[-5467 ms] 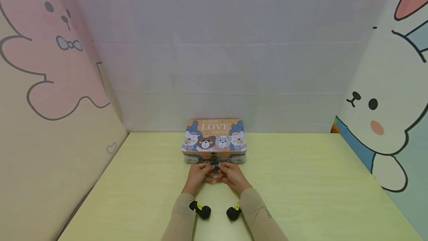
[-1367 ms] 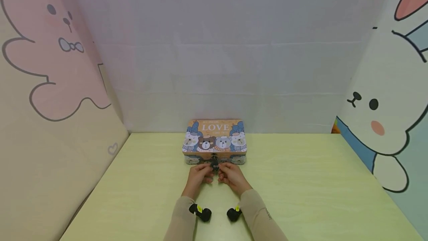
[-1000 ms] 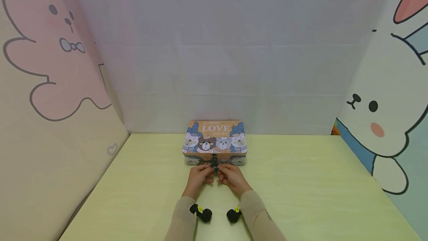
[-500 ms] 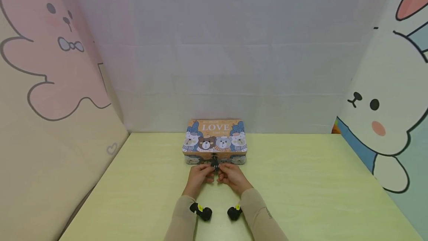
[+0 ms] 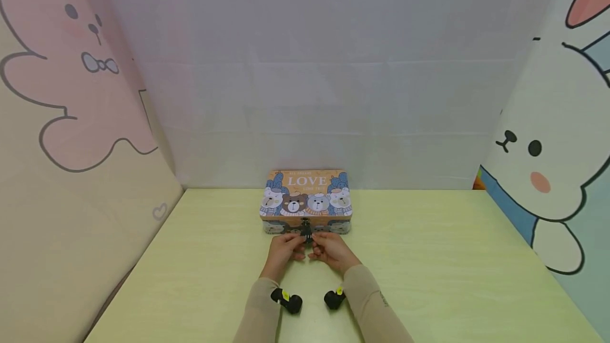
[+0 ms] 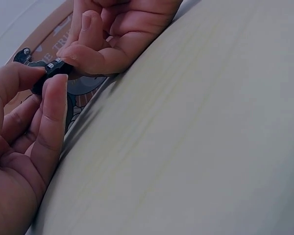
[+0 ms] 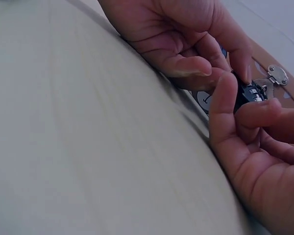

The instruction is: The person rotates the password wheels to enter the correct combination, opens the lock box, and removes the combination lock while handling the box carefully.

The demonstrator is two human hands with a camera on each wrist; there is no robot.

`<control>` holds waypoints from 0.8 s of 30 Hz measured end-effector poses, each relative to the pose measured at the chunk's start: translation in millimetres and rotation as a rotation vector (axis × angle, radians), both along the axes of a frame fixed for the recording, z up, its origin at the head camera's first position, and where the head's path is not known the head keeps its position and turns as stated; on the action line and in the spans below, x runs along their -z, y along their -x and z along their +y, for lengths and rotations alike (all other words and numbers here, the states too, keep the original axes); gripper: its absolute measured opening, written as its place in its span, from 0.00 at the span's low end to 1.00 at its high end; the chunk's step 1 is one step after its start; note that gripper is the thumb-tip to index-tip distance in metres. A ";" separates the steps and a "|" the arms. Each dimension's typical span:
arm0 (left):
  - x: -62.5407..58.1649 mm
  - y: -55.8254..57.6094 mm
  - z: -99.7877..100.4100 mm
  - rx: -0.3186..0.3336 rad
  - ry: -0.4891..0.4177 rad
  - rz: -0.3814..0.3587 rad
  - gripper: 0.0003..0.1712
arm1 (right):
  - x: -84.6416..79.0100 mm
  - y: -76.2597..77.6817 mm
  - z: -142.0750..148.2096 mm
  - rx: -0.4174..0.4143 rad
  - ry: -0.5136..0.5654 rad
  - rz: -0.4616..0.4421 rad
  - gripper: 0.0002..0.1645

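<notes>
A tin box (image 5: 305,192) printed with bears and "LOVE" lies with its lid down near the back of the table. At its front hangs a small black combination padlock (image 7: 251,94) with white number dials, beside a metal clasp (image 7: 278,75). My left hand (image 5: 280,253) pinches the padlock between thumb and fingers from the left. From the right, my right hand (image 5: 334,252) pinches the padlock by its dials, thumb and index finger on it. In the left wrist view, the fingertips of both hands partly cover the padlock (image 6: 57,67). The digits are too small to read.
The pale yellow-green table (image 5: 429,258) extends to both sides of the box. A white cloth backdrop (image 5: 310,78) stands behind it, with cartoon-printed panels left and right. A black wrist camera (image 5: 288,301) is strapped on each sleeve.
Both hands stay at the padlock, which tilts slightly between frames as the fingers shift on it. The right wrist has risen a little. The box stays put.
</notes>
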State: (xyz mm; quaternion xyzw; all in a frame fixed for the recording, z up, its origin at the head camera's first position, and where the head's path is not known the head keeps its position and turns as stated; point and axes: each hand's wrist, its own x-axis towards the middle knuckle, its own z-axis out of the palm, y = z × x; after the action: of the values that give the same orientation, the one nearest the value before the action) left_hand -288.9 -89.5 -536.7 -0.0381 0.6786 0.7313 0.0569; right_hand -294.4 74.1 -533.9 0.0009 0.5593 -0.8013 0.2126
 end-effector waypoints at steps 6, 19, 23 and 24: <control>-5.9 -3.9 0.8 0.004 0.019 0.023 0.13 | -2.0 0.9 0.7 -0.029 0.000 0.007 0.14; 7.0 1.2 1.2 -0.038 0.014 0.027 0.12 | 0.8 -2.4 0.8 -0.017 0.012 0.036 0.13; 7.2 0.8 1.9 -0.053 -0.011 0.027 0.12 | 1.2 -4.0 -1.3 0.032 -0.008 0.059 0.15; 7.4 0.5 2.1 -0.056 -0.016 0.030 0.12 | 1.6 -4.2 -1.8 0.046 -0.021 0.067 0.16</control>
State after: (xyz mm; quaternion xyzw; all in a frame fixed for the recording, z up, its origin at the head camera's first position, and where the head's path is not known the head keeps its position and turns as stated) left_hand -289.4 -87.4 -544.1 -0.0454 0.6722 0.7385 0.0265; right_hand -290.2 72.3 -535.5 -0.0107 0.5742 -0.7997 0.1752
